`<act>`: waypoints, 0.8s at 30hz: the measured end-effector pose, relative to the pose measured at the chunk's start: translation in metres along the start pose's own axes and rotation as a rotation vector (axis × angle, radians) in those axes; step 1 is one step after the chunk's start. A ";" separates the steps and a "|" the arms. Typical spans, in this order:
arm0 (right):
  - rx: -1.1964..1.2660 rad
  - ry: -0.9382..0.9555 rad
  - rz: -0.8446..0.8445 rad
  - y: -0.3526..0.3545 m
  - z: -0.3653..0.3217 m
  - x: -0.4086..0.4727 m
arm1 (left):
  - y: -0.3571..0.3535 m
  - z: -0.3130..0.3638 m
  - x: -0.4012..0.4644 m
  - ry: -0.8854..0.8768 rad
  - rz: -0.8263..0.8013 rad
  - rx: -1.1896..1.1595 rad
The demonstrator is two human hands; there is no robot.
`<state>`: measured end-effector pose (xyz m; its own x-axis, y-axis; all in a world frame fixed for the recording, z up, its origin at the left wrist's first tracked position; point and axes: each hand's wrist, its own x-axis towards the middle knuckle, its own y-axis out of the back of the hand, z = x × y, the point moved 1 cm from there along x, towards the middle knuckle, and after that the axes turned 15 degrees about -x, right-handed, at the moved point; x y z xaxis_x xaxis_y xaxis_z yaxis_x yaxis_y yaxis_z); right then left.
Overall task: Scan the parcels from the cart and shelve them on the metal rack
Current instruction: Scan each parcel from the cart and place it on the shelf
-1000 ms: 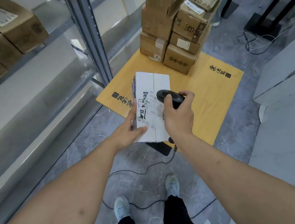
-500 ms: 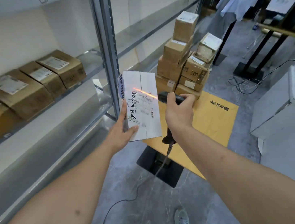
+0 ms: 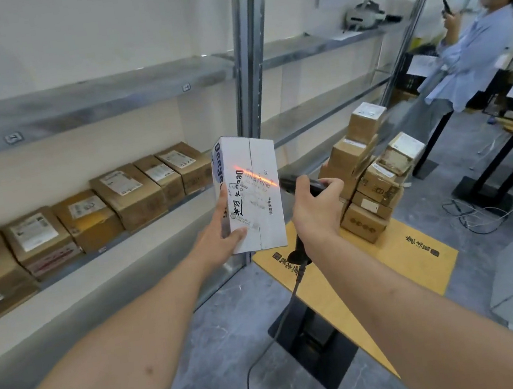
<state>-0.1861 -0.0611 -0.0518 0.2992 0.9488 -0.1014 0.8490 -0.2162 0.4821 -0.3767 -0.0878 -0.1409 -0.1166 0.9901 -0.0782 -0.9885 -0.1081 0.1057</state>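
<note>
Looking down from a head-worn camera, two bare forearms reach forward. The left hand [image 3: 218,236] grips a tall white parcel [image 3: 250,195] by its lower left edge, thumb across the front and fingers curled behind, holding it upright in the air in front of the metal rack [image 3: 248,63]. The right hand [image 3: 313,209] is wrapped around the grip of a black barcode scanner [image 3: 300,185], just right of the parcel, its head pointing at the parcel's front. An orange-red scan line [image 3: 255,174] slants across the printed label on that face. A black cable [image 3: 270,347] trails from the scanner's handle down to the grey floor.

On the rack's lower shelf, to the left, a row of brown cardboard boxes [image 3: 86,215] sits side by side, labels up. Behind the hands, a yellow-topped cart [image 3: 423,266] carries a stack of brown parcels [image 3: 371,178]. At far right another person [image 3: 474,45] in a pale blue shirt stands holding up a dark object.
</note>
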 end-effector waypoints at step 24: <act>0.003 0.658 -0.632 -0.076 -0.053 -0.134 | 0.098 0.031 -0.200 0.069 0.608 -0.007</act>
<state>-0.3138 -0.1596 -0.0287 -0.5301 0.8303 0.1718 0.7718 0.3886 0.5034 -0.4477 -0.2938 -0.0837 -0.6657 0.7429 -0.0702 -0.7437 -0.6527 0.1447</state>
